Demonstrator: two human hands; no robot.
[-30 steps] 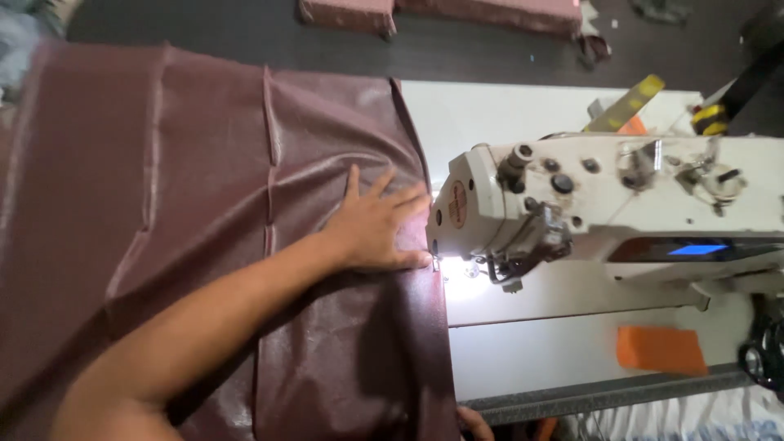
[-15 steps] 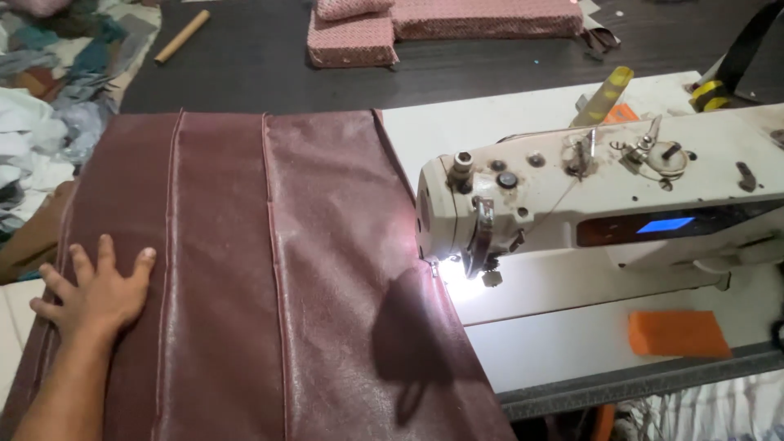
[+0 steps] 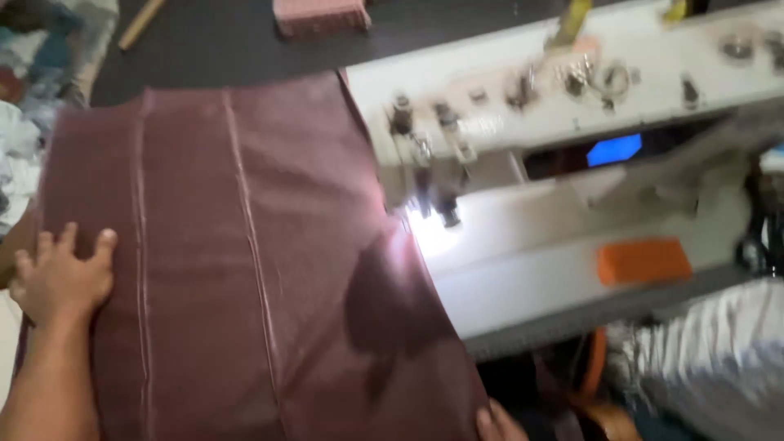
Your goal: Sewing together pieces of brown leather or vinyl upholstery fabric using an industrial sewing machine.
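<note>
Under the flat left hand (image 3: 61, 278), a large sheet of maroon cloth (image 3: 245, 261) is spread over the worktop (image 3: 572, 286), with two raised seams seen running along its length to the right of the fingers (image 3: 104, 241). The left fingers are held spread and pressed down on the cloth's left edge, nothing being pinched between them. Well apart from them, at the cloth's near right corner, only the tips of the right hand (image 3: 494, 425) are seen at the bottom of the view; the cloth edge is touched there, but whether those fingers are spread or pinching cannot be told. Far to the right of the left fingers, a white sewing machine (image 3: 572, 106) is stood on the worktop, and its lit needle area (image 3: 433, 216) is met by the cloth's right edge. A blue lit screen (image 3: 614, 149) is shown on the machine's front, and an orange block (image 3: 643, 260) is laid on the worktop below it. Beyond the cloth, a pink padded piece (image 3: 320, 16) and a wooden stick (image 3: 140, 23) are laid on the dark floor.
</note>
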